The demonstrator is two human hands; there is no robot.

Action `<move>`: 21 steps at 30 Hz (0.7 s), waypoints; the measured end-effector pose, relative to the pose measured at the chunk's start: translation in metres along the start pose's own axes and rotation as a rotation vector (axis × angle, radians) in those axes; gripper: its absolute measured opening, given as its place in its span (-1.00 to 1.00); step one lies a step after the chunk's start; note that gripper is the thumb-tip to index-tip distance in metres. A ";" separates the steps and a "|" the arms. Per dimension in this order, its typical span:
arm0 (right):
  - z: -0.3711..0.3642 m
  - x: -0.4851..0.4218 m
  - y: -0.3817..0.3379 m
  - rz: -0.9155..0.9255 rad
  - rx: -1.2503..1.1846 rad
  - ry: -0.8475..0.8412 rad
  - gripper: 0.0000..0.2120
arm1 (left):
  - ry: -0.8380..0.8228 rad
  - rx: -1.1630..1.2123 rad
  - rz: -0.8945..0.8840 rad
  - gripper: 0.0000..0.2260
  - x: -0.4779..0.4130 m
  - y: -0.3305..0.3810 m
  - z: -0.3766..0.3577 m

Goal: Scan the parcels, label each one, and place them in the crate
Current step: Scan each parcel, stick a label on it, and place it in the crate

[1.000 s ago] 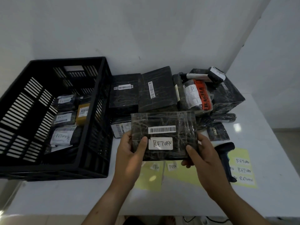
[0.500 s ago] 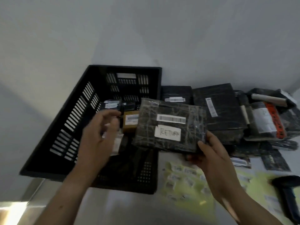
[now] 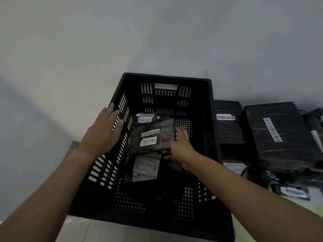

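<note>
A black slatted crate point(image 3: 214, 130) fills the middle of the view. Inside it, my right hand point(image 3: 180, 145) grips the right edge of a black wrapped parcel point(image 3: 153, 137) that bears a barcode strip and a white "RETURN" label. The parcel sits low in the crate, over other labelled parcels point(image 3: 146, 167); whether it rests on them I cannot tell. My left hand point(image 3: 103, 131) hovers with straight fingers at the crate's left wall, holding nothing.
Two large black wrapped parcels with barcodes, one point(image 3: 227, 126) next to the crate and another point(image 3: 279, 135) further right, lie on the table. Smaller dark packets point(image 3: 291, 193) lie in front of them. A pale wall stands behind the crate.
The labelled parcel went from in front of me leftward and down into the crate, carried by my right hand. My left hand let go of it and moved to the crate's left wall.
</note>
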State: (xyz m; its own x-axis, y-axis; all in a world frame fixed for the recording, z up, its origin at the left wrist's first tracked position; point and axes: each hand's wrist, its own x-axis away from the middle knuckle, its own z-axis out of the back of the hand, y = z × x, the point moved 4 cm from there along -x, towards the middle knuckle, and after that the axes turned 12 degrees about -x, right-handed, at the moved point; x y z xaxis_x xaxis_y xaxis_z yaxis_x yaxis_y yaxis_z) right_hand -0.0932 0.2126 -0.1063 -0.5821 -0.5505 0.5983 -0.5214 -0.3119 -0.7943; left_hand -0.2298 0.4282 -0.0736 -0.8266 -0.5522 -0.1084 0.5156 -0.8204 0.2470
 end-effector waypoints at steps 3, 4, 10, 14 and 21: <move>-0.012 -0.024 0.014 -0.074 0.013 0.098 -0.45 | -0.005 -0.020 0.011 -0.41 0.001 0.002 0.002; -0.014 -0.031 0.018 -0.077 0.018 0.121 -0.45 | -0.008 -0.019 0.014 -0.40 0.001 0.002 0.002; -0.020 -0.062 0.036 -0.053 0.114 0.129 -0.44 | 0.000 -0.108 -0.034 -0.34 -0.001 0.003 0.000; -0.024 -0.067 0.044 0.133 0.391 0.053 -0.42 | 0.002 -0.107 -0.035 -0.37 -0.002 0.000 -0.002; -0.025 -0.070 0.054 0.161 0.746 -0.005 -0.34 | -0.001 -0.051 -0.015 -0.43 0.000 0.001 0.000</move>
State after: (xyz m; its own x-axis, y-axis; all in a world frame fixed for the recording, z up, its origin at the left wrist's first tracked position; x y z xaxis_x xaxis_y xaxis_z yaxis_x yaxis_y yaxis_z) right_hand -0.0962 0.2534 -0.1881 -0.6113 -0.6366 0.4701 0.1301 -0.6668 -0.7338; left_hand -0.2294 0.4269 -0.0732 -0.8348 -0.5393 -0.1112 0.5135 -0.8354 0.1961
